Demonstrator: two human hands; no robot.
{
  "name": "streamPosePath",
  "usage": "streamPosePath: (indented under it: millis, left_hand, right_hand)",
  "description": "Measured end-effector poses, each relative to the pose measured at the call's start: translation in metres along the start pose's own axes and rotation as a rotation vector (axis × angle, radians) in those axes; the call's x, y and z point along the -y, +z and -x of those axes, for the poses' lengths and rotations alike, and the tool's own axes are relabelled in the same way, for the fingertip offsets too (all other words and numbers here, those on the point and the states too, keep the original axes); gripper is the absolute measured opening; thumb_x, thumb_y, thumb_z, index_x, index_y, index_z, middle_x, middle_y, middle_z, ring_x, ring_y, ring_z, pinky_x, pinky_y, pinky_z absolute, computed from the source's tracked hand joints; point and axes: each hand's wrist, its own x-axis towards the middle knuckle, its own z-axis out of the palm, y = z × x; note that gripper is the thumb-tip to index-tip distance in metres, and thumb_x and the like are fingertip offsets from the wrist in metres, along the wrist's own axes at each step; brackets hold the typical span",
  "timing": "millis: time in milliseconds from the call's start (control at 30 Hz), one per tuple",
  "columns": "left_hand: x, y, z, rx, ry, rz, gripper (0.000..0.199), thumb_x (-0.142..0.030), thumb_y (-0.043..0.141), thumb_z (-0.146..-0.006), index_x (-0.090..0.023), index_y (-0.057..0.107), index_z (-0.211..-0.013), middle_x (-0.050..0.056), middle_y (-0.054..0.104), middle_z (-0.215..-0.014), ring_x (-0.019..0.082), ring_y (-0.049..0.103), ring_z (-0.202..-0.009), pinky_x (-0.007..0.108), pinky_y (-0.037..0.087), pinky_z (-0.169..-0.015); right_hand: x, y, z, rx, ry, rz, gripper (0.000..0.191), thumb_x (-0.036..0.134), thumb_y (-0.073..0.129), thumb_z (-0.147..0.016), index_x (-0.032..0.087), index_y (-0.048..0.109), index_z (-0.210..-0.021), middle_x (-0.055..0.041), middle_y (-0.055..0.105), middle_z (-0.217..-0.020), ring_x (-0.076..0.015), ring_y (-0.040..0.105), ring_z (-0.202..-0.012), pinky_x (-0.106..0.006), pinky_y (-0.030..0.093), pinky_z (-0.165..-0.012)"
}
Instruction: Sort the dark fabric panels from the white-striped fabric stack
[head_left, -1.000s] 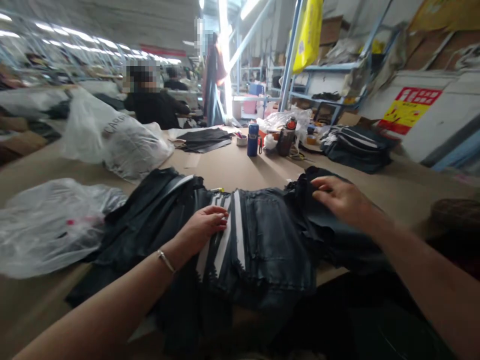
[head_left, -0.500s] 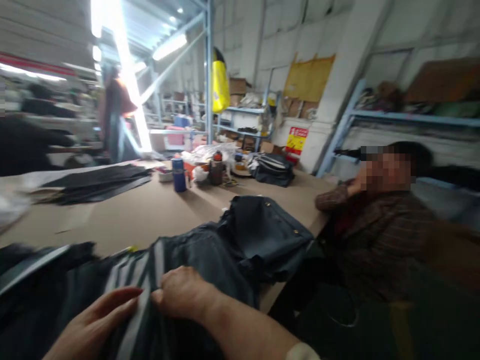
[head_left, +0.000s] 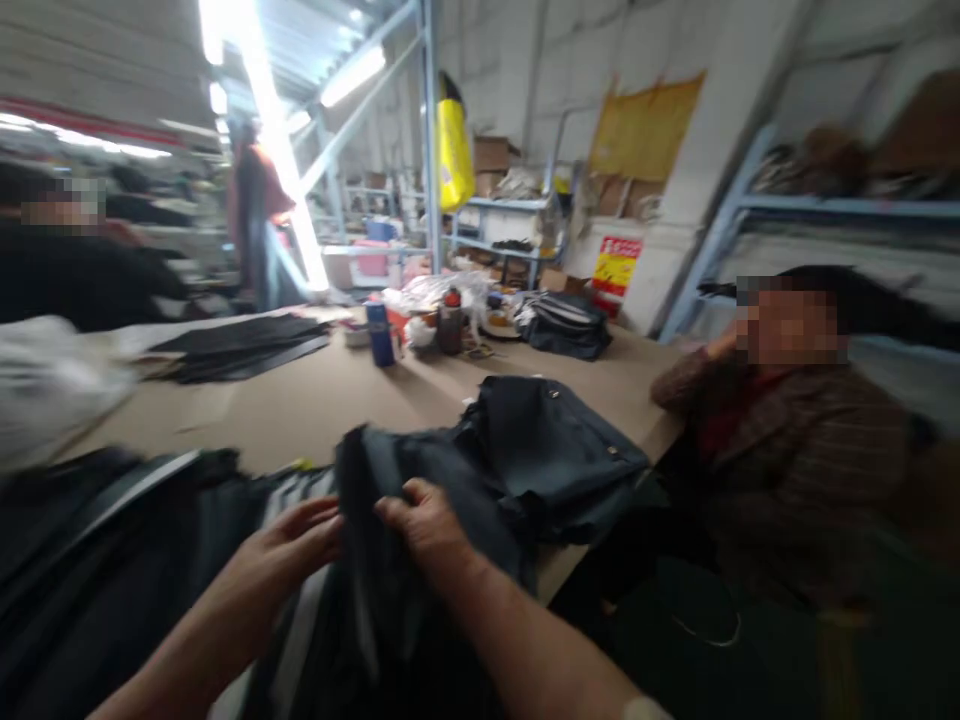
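Dark fabric pieces (head_left: 465, 500), seemingly bag parts, lie stacked along the near table edge, several with grey strips. My right hand (head_left: 427, 525) pinches the raised edge of one dark fabric piece (head_left: 364, 480), thumb and fingers closed on it. On its left side, my left hand (head_left: 300, 540) has its fingers stretched out, the tips against that piece; blur hides the exact contact. Just beyond the right hand, a dark fabric bag (head_left: 559, 450) with small metal fittings rests on the table.
On the brown table (head_left: 247, 415) stand a blue bottle (head_left: 381, 335) and a dark bottle (head_left: 450, 325). Flat dark sheets (head_left: 247, 348) and a white plastic bag (head_left: 56, 385) are at left. A seated person (head_left: 795, 450) leans on the right edge; a folded bag (head_left: 566, 325) sits behind.
Both my hands have moved up and right. My right hand has lifted the edge of the dark piece and tilted it to the right, away from the striped stack. The view has turned slightly left.
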Motion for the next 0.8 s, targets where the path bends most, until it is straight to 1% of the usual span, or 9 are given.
streamPosePath:
  millis: [100, 200, 267, 367, 533, 600, 667, 733, 800]
  left_hand:
    - [-0.007, 0.004, 0.011, -0.098, 0.006, 0.159, 0.053, -0.041, 0.076, -0.061, -0.015, 0.055, -0.103, 0.006, 0.064, -0.088, 0.018, 0.063, -0.076, 0.029, 0.052, -0.068]
    - [-0.008, 0.003, 0.003, -0.266, 0.132, 0.054, 0.041, -0.042, 0.073, -0.064, -0.013, 0.06, -0.09, 0.003, 0.059, -0.081, 0.012, 0.056, -0.067, 0.022, 0.046, -0.058]
    - [-0.01, 0.0, 0.002, -0.28, 0.166, 0.003, 0.041, -0.044, 0.071, -0.066, -0.013, 0.061, -0.091, 0.002, 0.057, -0.081, 0.011, 0.053, -0.066, 0.021, 0.044, -0.055]
    - [-0.016, 0.001, 0.007, -0.2, 0.105, 0.004, 0.049, -0.047, 0.071, -0.067, -0.014, 0.057, -0.1, 0.002, 0.056, -0.081, 0.011, 0.053, -0.062, 0.022, 0.044, -0.052]
    - [-0.024, 0.015, 0.013, 0.108, -0.081, 0.12, 0.051, -0.063, 0.06, -0.072, -0.014, 0.059, -0.087, 0.004, 0.06, -0.079, 0.013, 0.057, -0.058, 0.028, 0.048, -0.056]
    - [-0.026, 0.019, 0.015, 0.118, -0.114, 0.169, 0.049, -0.061, 0.063, -0.07, -0.015, 0.059, -0.085, 0.004, 0.062, -0.078, 0.014, 0.059, -0.06, 0.029, 0.05, -0.057]
    - [-0.028, 0.02, 0.017, 0.075, -0.136, 0.185, 0.045, -0.05, 0.076, -0.061, -0.014, 0.062, -0.084, 0.005, 0.064, -0.076, 0.015, 0.06, -0.06, 0.026, 0.05, -0.055]
    - [-0.029, 0.02, 0.021, 0.054, -0.157, 0.224, 0.045, -0.039, 0.083, -0.051, -0.013, 0.065, -0.083, 0.007, 0.067, -0.075, 0.017, 0.062, -0.062, 0.026, 0.05, -0.056]
    - [-0.03, 0.02, 0.022, 0.065, -0.177, 0.262, 0.047, -0.038, 0.084, -0.05, -0.013, 0.067, -0.086, 0.009, 0.069, -0.077, 0.022, 0.065, -0.068, 0.03, 0.053, -0.062]
  right_hand:
    - [0.007, -0.006, 0.005, 0.017, 0.004, -0.243, 0.033, 0.042, 0.067, -0.069, 0.018, 0.047, -0.079, 0.0053, 0.051, -0.069, -0.0077, 0.047, -0.057, -0.019, 0.043, -0.057]
    - [0.007, -0.01, 0.005, 0.016, -0.017, -0.292, 0.031, 0.036, 0.071, -0.069, 0.019, 0.048, -0.08, 0.0052, 0.053, -0.07, -0.0081, 0.048, -0.056, -0.02, 0.043, -0.055]
    - [0.01, -0.01, 0.01, 0.006, -0.026, -0.266, 0.029, 0.035, 0.071, -0.07, 0.019, 0.052, -0.085, 0.0041, 0.056, -0.071, -0.0097, 0.051, -0.058, -0.021, 0.045, -0.056]
    - [0.014, -0.007, 0.019, 0.04, -0.058, -0.196, 0.03, 0.035, 0.069, -0.072, 0.018, 0.056, -0.093, 0.0017, 0.061, -0.076, -0.013, 0.057, -0.066, -0.025, 0.048, -0.063]
    - [0.005, 0.001, 0.027, 0.184, -0.253, 0.163, 0.022, 0.028, 0.06, -0.079, 0.019, 0.062, -0.099, -0.0012, 0.065, -0.091, -0.0159, 0.06, -0.084, -0.027, 0.046, -0.078]
    - [-0.002, 0.004, 0.028, 0.177, -0.265, 0.249, 0.014, 0.027, 0.058, -0.08, 0.017, 0.061, -0.089, 0.0003, 0.064, -0.08, -0.0144, 0.058, -0.075, -0.025, 0.045, -0.071]
    - [-0.006, 0.004, 0.028, 0.148, -0.231, 0.256, 0.012, 0.028, 0.059, -0.078, 0.016, 0.058, -0.079, 0.002, 0.058, -0.069, -0.0125, 0.053, -0.065, -0.023, 0.042, -0.062]
    - [-0.005, 0.001, 0.027, 0.158, -0.17, 0.167, 0.013, 0.027, 0.06, -0.074, 0.016, 0.058, -0.081, 0.0022, 0.057, -0.07, -0.012, 0.051, -0.064, -0.023, 0.042, -0.061]
    - [0.002, -0.006, 0.024, 0.225, -0.085, 0.019, 0.021, 0.026, 0.062, -0.069, 0.016, 0.06, -0.088, 0.0021, 0.059, -0.075, -0.0118, 0.051, -0.065, -0.022, 0.043, -0.063]
